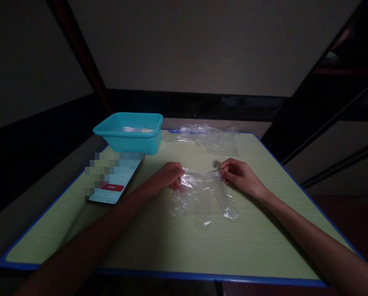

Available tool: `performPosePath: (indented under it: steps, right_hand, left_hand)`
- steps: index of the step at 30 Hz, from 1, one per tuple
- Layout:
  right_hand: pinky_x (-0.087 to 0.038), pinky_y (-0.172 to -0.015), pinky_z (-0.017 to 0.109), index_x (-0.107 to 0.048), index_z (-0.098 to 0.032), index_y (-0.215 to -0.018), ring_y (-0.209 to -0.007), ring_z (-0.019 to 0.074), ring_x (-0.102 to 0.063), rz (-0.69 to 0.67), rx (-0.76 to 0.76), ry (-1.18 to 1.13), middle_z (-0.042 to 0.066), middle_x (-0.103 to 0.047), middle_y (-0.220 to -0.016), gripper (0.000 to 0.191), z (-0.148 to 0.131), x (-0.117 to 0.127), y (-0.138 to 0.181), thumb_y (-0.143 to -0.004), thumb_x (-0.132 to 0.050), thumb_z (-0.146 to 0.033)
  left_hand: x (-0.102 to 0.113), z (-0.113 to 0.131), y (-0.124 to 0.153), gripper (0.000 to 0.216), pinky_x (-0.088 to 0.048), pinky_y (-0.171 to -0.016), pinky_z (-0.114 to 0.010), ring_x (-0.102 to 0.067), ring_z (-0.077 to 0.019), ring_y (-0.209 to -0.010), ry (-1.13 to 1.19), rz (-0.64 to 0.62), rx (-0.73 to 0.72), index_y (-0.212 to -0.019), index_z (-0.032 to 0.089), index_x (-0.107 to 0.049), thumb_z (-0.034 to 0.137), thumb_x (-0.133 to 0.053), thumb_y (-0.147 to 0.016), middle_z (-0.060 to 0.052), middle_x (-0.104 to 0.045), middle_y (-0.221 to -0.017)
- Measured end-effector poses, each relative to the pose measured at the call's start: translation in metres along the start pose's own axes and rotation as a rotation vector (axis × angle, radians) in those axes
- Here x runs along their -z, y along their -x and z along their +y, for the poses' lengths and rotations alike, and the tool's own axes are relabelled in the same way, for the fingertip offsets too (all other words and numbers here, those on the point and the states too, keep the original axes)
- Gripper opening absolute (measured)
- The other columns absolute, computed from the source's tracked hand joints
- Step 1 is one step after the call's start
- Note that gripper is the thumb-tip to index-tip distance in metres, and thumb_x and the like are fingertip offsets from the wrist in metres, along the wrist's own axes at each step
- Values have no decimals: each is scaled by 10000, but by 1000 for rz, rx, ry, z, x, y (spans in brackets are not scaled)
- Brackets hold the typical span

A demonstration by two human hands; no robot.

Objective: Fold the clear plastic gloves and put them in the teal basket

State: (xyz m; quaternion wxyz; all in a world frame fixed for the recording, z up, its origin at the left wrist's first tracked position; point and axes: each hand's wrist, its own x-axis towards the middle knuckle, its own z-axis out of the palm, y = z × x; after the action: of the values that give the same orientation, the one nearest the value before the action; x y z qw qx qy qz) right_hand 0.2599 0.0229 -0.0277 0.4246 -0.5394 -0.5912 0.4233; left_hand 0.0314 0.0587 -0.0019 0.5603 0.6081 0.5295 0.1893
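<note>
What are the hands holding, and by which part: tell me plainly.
A clear plastic glove, pinched at its cuff edge: the left hand grips one side of the opening, the right hand the other.

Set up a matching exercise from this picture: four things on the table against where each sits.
1 teal basin
2 phone
3 clear plastic glove
4 heap of clear plastic

A pinched between left hand and right hand
B far left corner of the table
C far edge, right of the teal basin
D lying flat, near side of the teal basin

Pairs: 1-B, 2-D, 3-A, 4-C.
</note>
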Motion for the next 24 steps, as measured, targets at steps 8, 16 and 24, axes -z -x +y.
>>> performPosePath:
  steps: [8, 16, 24]
  right_hand:
    - [-380, -461, 228, -423, -195, -787, -471, 77, -487, -263, -9, 32, -68, -501, -561, 203, -10, 0, 8, -669, -584, -228]
    - [-374, -410, 189, -349, -205, -807, -453, 61, -508, -513, -135, -58, -43, -577, -608, 238, -19, -21, 25, -690, -555, -181]
    - [-425, -421, 206, -272, -224, -825, -465, 91, -565, -618, -272, -164, -33, -607, -587, 352, -21, -35, 36, -724, -607, -267]
  left_hand:
    - [15, -6, -12, 183, -314, -394, -162, -460, -74, -387, -209, 79, -119, -529, 166, -449, 143, -451, -711, 57, -467, -459]
    - [29, -6, -18, 195, -289, -470, -203, -401, -93, -469, -386, 80, -269, -451, 170, -451, 204, -509, -633, 63, -418, -447]
    - [27, -13, -27, 152, -340, -511, -223, -452, -116, -503, -480, 71, -367, -481, 172, -483, 185, -513, -630, 32, -482, -495]
